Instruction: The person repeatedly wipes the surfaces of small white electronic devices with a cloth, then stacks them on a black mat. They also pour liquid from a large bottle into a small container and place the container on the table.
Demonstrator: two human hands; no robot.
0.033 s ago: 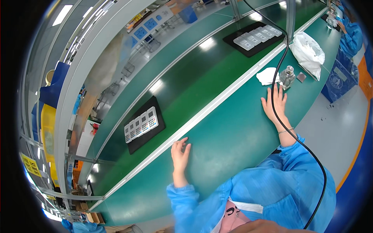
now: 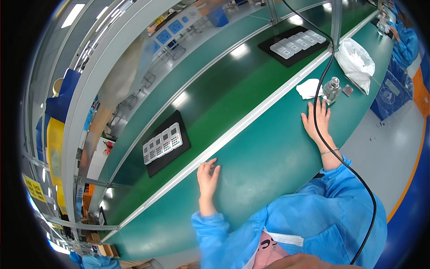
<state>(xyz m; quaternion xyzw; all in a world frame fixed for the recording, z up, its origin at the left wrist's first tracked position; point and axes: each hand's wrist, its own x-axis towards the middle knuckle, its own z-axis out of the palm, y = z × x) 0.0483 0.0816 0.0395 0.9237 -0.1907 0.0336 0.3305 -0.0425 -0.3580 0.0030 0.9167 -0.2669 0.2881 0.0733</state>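
Note:
My left hand rests on the green worktop, fingers loosely bent and apart, with nothing in it. Its fingertips lie beside the white rail. Further right, my right hand lies palm down with its fingers spread, holding nothing. Just beyond those fingertips stands a clear glass bottle with a metal-looking neck; whether they touch it I cannot tell. A crumpled white cloth lies to the left of the bottle, and a small grey-brown square piece to its right.
Beyond the rail, a green conveyor belt carries two black mats bearing white plastic cases. A white plastic bag sits at the back right. One black cable hangs across my right arm. Another person works at far right.

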